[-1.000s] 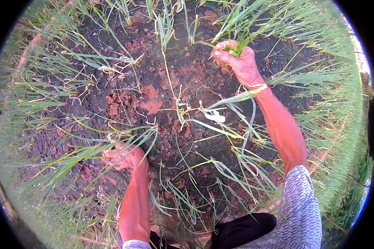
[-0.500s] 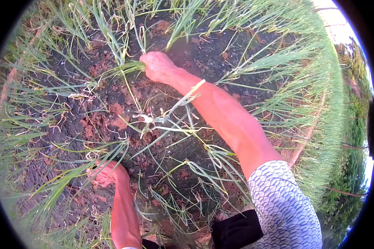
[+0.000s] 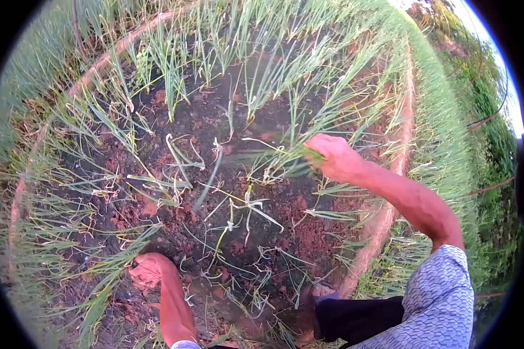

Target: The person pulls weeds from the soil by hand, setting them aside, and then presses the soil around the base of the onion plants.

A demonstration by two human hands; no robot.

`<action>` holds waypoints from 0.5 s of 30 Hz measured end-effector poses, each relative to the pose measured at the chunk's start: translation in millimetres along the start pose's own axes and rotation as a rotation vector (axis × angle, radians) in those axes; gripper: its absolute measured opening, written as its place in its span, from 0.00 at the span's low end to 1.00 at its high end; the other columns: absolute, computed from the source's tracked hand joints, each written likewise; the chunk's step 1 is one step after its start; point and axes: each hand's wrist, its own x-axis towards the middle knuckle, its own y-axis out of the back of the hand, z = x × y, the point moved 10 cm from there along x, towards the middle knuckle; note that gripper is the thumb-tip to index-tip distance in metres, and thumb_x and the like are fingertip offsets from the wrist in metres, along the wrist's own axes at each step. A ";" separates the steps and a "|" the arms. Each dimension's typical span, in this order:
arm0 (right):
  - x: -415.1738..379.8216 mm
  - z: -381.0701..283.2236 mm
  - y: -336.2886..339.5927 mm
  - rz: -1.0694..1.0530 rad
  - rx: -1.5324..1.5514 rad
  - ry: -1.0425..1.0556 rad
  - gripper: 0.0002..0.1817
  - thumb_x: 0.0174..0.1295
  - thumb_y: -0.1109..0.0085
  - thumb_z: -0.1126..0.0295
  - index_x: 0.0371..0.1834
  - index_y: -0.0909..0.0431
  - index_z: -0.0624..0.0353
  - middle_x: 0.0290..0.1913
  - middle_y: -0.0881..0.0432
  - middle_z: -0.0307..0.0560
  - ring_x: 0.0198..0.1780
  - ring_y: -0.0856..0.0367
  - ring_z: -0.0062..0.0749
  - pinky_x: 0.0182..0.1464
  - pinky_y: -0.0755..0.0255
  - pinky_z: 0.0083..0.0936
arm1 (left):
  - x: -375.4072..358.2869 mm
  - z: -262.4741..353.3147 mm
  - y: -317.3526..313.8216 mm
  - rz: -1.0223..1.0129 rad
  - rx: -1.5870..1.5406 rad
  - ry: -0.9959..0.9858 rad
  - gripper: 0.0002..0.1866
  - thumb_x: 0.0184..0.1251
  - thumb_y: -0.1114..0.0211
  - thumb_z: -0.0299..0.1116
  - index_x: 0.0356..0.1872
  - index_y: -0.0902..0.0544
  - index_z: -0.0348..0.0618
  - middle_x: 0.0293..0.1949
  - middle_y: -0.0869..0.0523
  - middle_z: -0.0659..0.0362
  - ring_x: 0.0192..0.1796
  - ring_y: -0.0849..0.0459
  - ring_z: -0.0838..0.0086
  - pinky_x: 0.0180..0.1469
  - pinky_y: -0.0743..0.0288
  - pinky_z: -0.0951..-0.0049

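Onion plants [image 3: 170, 87] with long green tubular leaves grow from dark, damp soil [image 3: 186, 232]. On the right, my right hand [image 3: 335, 158] is closed round a tuft of green blades [image 3: 313, 156], blurred by motion, beside a clump of onion leaves. Low on the left, my left hand [image 3: 151, 270] is held near the ground with its fingers curled. A bunch of long green leaves [image 3: 108, 279] runs along its finger side and trails down; the fingertips are partly hidden. Limp, pale-tipped onion leaves [image 3: 250, 203] lie spread on the soil between my hands.
A raised earthen ridge [image 3: 403, 128] curves along the right of the plot, and another ridge [image 3: 90, 75] borders the far left. Dense green plants stand beyond both. My dark trouser leg [image 3: 361, 317] is at the bottom, close to low plants.
My right hand has swung to the right with the green blades in it. My left hand has shifted slightly lower, still beside the leaf bunch. The view has tilted and moved, showing more ridge.
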 end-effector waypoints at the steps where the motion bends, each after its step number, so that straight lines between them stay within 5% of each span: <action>1: -60.2 17.3 17.6 -0.181 -0.080 -0.171 0.09 0.59 0.42 0.73 0.42 0.27 0.57 0.37 0.24 0.49 0.39 0.20 0.45 0.39 0.21 0.35 | 1.6 0.0 2.0 -0.007 -0.174 0.022 0.35 0.60 0.49 0.66 0.59 0.29 0.49 0.53 0.24 0.57 0.58 0.29 0.57 0.58 0.39 0.45; 3: -215.5 49.3 67.0 -0.437 -0.439 -0.219 0.14 0.53 0.43 0.74 0.45 0.26 0.56 0.50 0.22 0.51 0.48 0.19 0.46 0.44 0.21 0.39 | 1.8 -0.8 0.9 -0.024 -0.513 0.053 0.34 0.60 0.49 0.65 0.58 0.29 0.49 0.51 0.24 0.56 0.56 0.28 0.56 0.57 0.39 0.45; 5: -398.6 73.7 175.6 -0.379 -0.721 -0.424 0.21 0.49 0.42 0.77 0.49 0.26 0.56 0.54 0.23 0.52 0.50 0.20 0.49 0.46 0.21 0.39 | 4.1 2.3 -2.2 -0.039 -0.830 0.049 0.33 0.60 0.48 0.64 0.57 0.28 0.49 0.49 0.23 0.55 0.55 0.27 0.55 0.57 0.39 0.45; 7: -551.1 27.0 308.1 -0.514 -1.284 -1.087 0.24 0.52 0.46 0.80 0.56 0.29 0.56 0.51 0.24 0.53 0.45 0.20 0.53 0.44 0.22 0.44 | 6.8 -0.7 -8.0 -0.061 -1.113 0.028 0.33 0.59 0.48 0.63 0.56 0.28 0.49 0.48 0.23 0.54 0.53 0.26 0.54 0.56 0.39 0.45; 8: -651.6 -2.2 371.8 -0.564 -1.303 -1.573 0.27 0.57 0.49 0.78 0.63 0.34 0.55 0.57 0.26 0.52 0.45 0.19 0.55 0.45 0.22 0.44 | 13.0 -17.7 -7.0 -0.070 -1.245 0.025 0.32 0.59 0.48 0.62 0.56 0.28 0.49 0.47 0.23 0.53 0.53 0.26 0.54 0.56 0.39 0.45; 9: -786.4 -24.3 432.6 -0.341 -1.402 -1.659 0.28 0.60 0.50 0.76 0.66 0.34 0.54 0.58 0.24 0.54 0.46 0.18 0.55 0.44 0.22 0.44 | 19.8 -23.4 1.3 -0.084 -1.418 -0.138 0.34 0.59 0.47 0.64 0.53 0.25 0.45 0.45 0.20 0.50 0.53 0.25 0.49 0.56 0.37 0.43; 11: -856.7 -42.7 420.5 -0.347 -1.238 -1.720 0.26 0.59 0.51 0.75 0.64 0.30 0.56 0.54 0.22 0.59 0.47 0.19 0.57 0.45 0.24 0.46 | 16.6 -43.3 19.0 -0.085 -1.377 -0.127 0.37 0.58 0.46 0.66 0.53 0.24 0.42 0.48 0.20 0.46 0.53 0.23 0.46 0.56 0.34 0.42; 13: -907.0 -79.6 405.8 -0.358 -1.090 -1.792 0.24 0.59 0.53 0.74 0.61 0.27 0.58 0.50 0.20 0.64 0.48 0.19 0.59 0.46 0.26 0.48 | 14.5 -62.2 55.7 -0.351 -1.426 -0.553 0.42 0.56 0.42 0.65 0.59 0.28 0.37 0.54 0.21 0.41 0.53 0.21 0.42 0.57 0.31 0.46; 15: -927.5 -97.3 363.4 -0.467 -0.942 -1.952 0.25 0.56 0.52 0.71 0.59 0.25 0.59 0.47 0.20 0.69 0.50 0.21 0.63 0.49 0.27 0.51 | 8.0 -66.2 64.6 -0.465 -1.238 -0.732 0.53 0.48 0.32 0.59 0.69 0.41 0.31 0.57 0.24 0.36 0.56 0.23 0.41 0.64 0.33 0.54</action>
